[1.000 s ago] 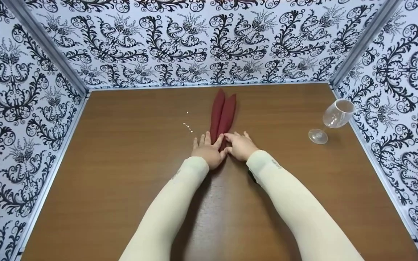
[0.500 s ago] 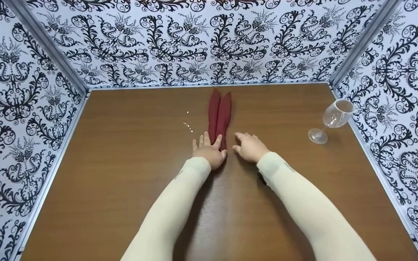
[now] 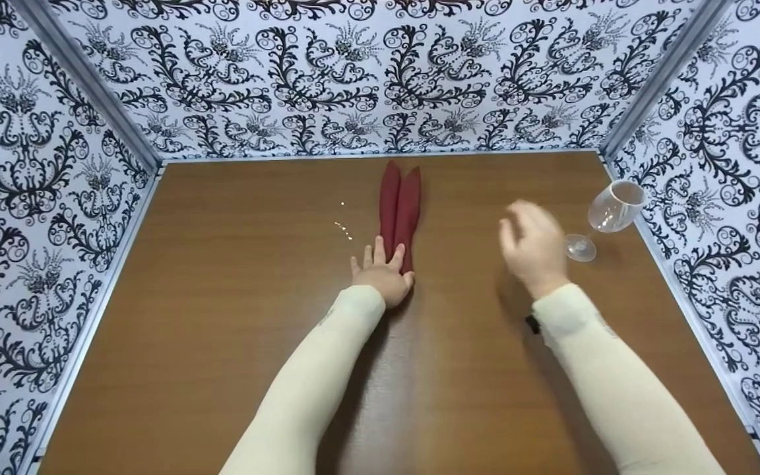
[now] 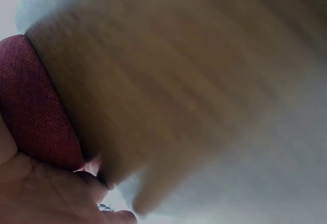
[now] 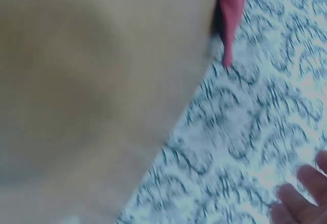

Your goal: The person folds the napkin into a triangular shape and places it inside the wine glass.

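Note:
A dark red cloth napkin [image 3: 408,208], folded into two long pointed strands, lies on the table. My left hand [image 3: 381,282] rests on its near end with fingers spread. In the left wrist view, the red cloth [image 4: 36,106] sits against that hand [image 4: 46,193]. My right hand [image 3: 533,247] is over the table to the right, blurred, holding nothing. Just beyond it stands a clear wine glass [image 3: 609,210], its base partly near the hand's edge. The right wrist view catches loosely bent fingers [image 5: 294,203] and the napkin's tip [image 5: 232,20].
The brown wooden table [image 3: 221,297] is bounded by black-and-white patterned walls [image 3: 327,72] at the back and both sides. Small white marks [image 3: 344,229] of light show on the tabletop left of the napkin. A dark wrist device [image 3: 533,324] sits at the right cuff.
My right hand has left the napkin and moved right toward the wine glass. The napkin's far tips shifted slightly left, then stopped. My left hand has stayed on the near end.

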